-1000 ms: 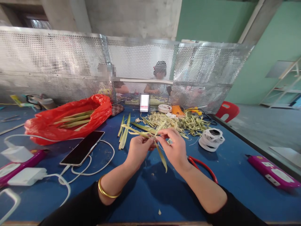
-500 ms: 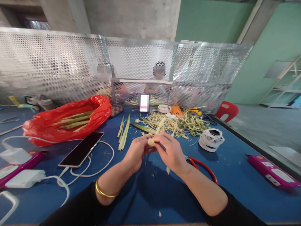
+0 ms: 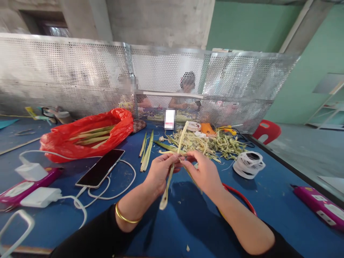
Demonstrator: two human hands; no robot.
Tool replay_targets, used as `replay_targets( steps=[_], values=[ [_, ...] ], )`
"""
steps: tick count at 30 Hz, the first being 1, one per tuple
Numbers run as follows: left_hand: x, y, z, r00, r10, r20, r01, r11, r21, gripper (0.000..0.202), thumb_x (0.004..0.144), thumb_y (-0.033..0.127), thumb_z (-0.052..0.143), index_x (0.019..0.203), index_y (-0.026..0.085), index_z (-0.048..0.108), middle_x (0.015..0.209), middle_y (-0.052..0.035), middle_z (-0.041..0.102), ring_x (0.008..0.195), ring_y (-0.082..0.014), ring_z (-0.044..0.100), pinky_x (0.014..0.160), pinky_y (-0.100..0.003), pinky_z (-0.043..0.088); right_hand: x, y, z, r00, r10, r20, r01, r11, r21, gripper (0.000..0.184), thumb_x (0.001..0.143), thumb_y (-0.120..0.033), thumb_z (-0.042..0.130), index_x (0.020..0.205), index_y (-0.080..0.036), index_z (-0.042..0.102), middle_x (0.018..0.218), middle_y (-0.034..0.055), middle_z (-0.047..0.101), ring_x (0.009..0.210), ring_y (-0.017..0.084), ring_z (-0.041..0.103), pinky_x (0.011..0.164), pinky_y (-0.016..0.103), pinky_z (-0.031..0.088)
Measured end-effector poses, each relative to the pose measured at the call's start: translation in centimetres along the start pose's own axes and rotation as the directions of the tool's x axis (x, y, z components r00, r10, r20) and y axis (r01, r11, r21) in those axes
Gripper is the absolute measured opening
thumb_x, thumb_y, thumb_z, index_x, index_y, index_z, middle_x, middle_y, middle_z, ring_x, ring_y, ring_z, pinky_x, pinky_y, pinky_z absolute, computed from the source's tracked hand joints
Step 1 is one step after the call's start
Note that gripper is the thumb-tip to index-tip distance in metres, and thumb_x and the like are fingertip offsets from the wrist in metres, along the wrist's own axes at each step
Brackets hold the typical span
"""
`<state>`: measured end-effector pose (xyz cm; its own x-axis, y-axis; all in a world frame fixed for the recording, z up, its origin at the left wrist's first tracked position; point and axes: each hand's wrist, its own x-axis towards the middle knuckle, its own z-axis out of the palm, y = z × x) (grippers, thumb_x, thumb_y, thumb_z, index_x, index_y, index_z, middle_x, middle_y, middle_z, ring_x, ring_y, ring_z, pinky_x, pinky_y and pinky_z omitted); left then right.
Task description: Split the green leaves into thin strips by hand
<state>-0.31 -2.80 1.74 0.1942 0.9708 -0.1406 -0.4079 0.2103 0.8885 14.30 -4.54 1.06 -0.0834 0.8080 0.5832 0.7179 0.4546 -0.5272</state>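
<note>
Between the left hand (image 3: pixel 159 173) and right hand (image 3: pixel 202 172), a lane of blue tabletop (image 3: pixel 185 215) runs nearward! Leftward, phone (image 3: pixel 100 168) and looping cable (image 3: pixel 134 174) block; rightward, red handle (image 3: pixel 242 196) (partly behind the forearm (image 3: pixel 239 218)), then white spool (image 3: pixel 248 167); ahead, the scrap pile (image 3: pixel 194 142) bars passage.

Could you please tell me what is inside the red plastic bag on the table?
Long, narrow leaf pieces, green to pale tan, lie in the open red bag. Its bottom, and anything beneath them, is covered and cannot be seen.
</note>
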Motion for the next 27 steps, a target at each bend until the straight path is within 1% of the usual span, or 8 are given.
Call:
replay_targets(
  steps=[2, 4, 8, 12, 14, 18, 24, 27],
  values=[
    [0.1, 0.0, -0.1, 0.999, 0.011, -0.032, -0.011, 1.0, 0.01, 0.018, 0.065, 0.031, 0.073, 0.071, 0.015, 0.067, 0.078, -0.0042, 0.072, 0.063, -0.0104, 0.063, 0.057, -0.019, 0.044, 0.1, 0.2, 0.1, 0.978, 0.129, 0.162, -0.139, 0.989, 0.049, 0.023, 0.086, -0.041, 0.05, 0.078, -0.022, 0.059, 0.067, 0.0008, 0.063, 0.059, 0.017, 0.057, 0.055, 0.027, 0.041],
    [0.1, 0.0, -0.2, 0.999, 0.016, -0.045, -0.015, 0.999, 0.031, 0.019, 0.065, 0.033, 0.073, 0.071, 0.016, 0.067, 0.079, -0.0044, 0.072, 0.065, -0.0106, 0.063, 0.055, -0.018, 0.041, 0.1, 0.1, 0.2, 0.954, 0.166, 0.248, -0.19, 0.979, 0.078, 0.03, 0.087, -0.041, 0.048, 0.065, -0.021, 0.054, 0.057, -0.0019, 0.059, 0.052, 0.014, 0.052, 0.05, 0.024, 0.036],
    [0.3, 0.0, -0.3, 0.999, 0.018, -0.046, -0.013, 0.995, 0.101, 0.021, 0.065, 0.036, 0.073, 0.072, 0.017, 0.068, 0.081, -0.0044, 0.072, 0.068, -0.0113, 0.064, 0.054, -0.017, 0.04, -0.1, -0.2, 0.2, 0.96, 0.159, 0.232, -0.183, 0.979, 0.087, 0.03, 0.087, -0.034, 0.045, 0.061, -0.021, 0.049, 0.053, -0.0033, 0.053, 0.049, 0.012, 0.047, 0.049, 0.023, 0.032],
    [0.4, 0.0, -0.1, 0.995, 0.055, -0.081, -0.04, 0.984, 0.175, 0.02, 0.064, 0.035, 0.073, 0.068, 0.016, 0.068, 0.08, -0.0056, 0.072, 0.063, -0.01, 0.061, 0.05, -0.016, 0.039, 0.0, -0.5, -0.2, 0.978, 0.072, 0.198, -0.08, 0.996, 0.034, 0.024, 0.085, -0.028, 0.046, 0.062, -0.021, 0.048, 0.053, -0.0035, 0.047, 0.05, 0.012, 0.04, 0.049, 0.023, 0.027],
    [0.3, -0.1, 0.0, 0.991, 0.087, -0.105, -0.064, 0.976, 0.206, 0.019, 0.065, 0.034, 0.072, 0.065, 0.015, 0.068, 0.077, -0.0062, 0.071, 0.059, -0.0092, 0.059, 0.047, -0.016, 0.037, 0.1, -0.6, -0.5, 0.978, 0.029, 0.208, -0.038, 0.999, 0.037, 0.024, 0.085, -0.027, 0.045, 0.062, -0.02, 0.046, 0.053, -0.0039, 0.044, 0.05, 0.011, 0.037, 0.048, 0.023, 0.026],
    [0.4, -0.4, 0.1, 0.986, 0.121, -0.113, -0.094, 0.972, 0.218, 0.018, 0.066, 0.033, 0.071, 0.063, 0.015, 0.068, 0.074, -0.0061, 0.071, 0.054, -0.008, 0.056, 0.043, -0.015, 0.034, 0.2, -0.5, -0.9, 0.973, -0.001, 0.232, -0.017, 0.997, 0.077, 0.024, 0.085, -0.025, 0.043, 0.061, -0.02, 0.044, 0.052, -0.0046, 0.039, 0.048, 0.01, 0.033, 0.047, 0.023, 0.024],
    [0.7, -0.4, -0.1, 0.989, 0.021, -0.149, -0.002, 0.991, 0.131, 0.017, 0.065, 0.031, 0.073, 0.064, 0.014, 0.068, 0.073, -0.0069, 0.071, 0.055, -0.0084, 0.059, 0.042, -0.014, 0.036, 0.3, -0.5, -1.0, 0.972, 0.006, 0.235, -0.028, 0.996, 0.089, 0.024, 0.082, -0.024, 0.043, 0.059, -0.02, 0.041, 0.051, -0.0045, 0.037, 0.049, 0.01, 0.031, 0.047, 0.023, 0.023],
    [0.8, 0.2, -0.2, 0.989, -0.088, -0.122, 0.097, 0.993, 0.065, 0.017, 0.072, 0.031, 0.067, 0.071, 0.014, 0.07, 0.08, -0.0078, 0.072, 0.058, -0.0079, 0.061, 0.043, -0.013, 0.038, 0.4, -0.4, -1.0, 0.967, 0.052, 0.248, -0.075, 0.993, 0.087, 0.025, 0.082, -0.025, 0.043, 0.058, -0.02, 0.041, 0.05, -0.0047, 0.038, 0.048, 0.01, 0.031, 0.047, 0.023, 0.023]
  ],
)
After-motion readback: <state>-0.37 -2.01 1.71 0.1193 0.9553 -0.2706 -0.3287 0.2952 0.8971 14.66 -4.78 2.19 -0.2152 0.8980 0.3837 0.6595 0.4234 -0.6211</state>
